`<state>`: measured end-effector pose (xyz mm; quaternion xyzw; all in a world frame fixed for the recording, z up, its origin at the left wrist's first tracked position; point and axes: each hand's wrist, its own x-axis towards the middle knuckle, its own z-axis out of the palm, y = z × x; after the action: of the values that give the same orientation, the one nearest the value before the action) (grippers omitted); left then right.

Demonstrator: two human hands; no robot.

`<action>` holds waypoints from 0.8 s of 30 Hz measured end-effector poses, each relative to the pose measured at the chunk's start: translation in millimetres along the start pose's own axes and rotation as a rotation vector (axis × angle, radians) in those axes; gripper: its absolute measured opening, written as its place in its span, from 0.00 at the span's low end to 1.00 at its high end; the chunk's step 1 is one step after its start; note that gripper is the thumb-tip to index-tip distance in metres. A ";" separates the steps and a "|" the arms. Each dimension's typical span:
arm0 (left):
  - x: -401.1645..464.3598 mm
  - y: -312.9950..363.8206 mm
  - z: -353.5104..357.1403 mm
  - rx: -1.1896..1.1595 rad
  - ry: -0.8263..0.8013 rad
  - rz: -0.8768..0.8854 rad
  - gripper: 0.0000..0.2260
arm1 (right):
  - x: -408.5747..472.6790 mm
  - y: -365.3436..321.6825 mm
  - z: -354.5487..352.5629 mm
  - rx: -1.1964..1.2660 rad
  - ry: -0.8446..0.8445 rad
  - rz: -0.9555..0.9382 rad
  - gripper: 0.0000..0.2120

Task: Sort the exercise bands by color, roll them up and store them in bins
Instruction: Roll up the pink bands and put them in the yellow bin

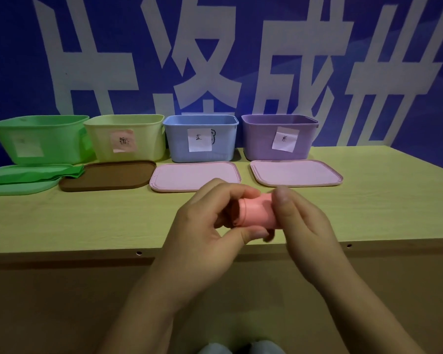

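Head view: keep the pink band (256, 213) wound tight, ends level, so no coil slips before dropping into the yellow bin (124, 137) with the pink label, judging by colour. Held above the table (87, 221), near its front edge. Left hand (205, 226) curled round the roll, thumb under, fingers over. Right hand (304, 221) pinching the other end, fingers bent close.

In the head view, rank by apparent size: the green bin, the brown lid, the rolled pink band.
1. Green bin, largest.
2. Brown lid.
3. Rolled pink band, smallest even though nearest the camera, held by the left hand and right hand.
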<state>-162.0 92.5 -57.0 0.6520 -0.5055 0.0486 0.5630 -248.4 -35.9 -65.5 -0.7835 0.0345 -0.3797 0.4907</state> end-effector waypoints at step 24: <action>-12.9 -0.1 16.8 -0.119 0.028 0.069 0.15 | -13.5 10.3 11.8 0.105 0.169 -0.301 0.14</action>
<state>-176.7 87.1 -71.3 0.5987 -0.5218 0.0467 0.6059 -247.2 -26.7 -83.9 -0.7184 -0.0620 -0.5147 0.4638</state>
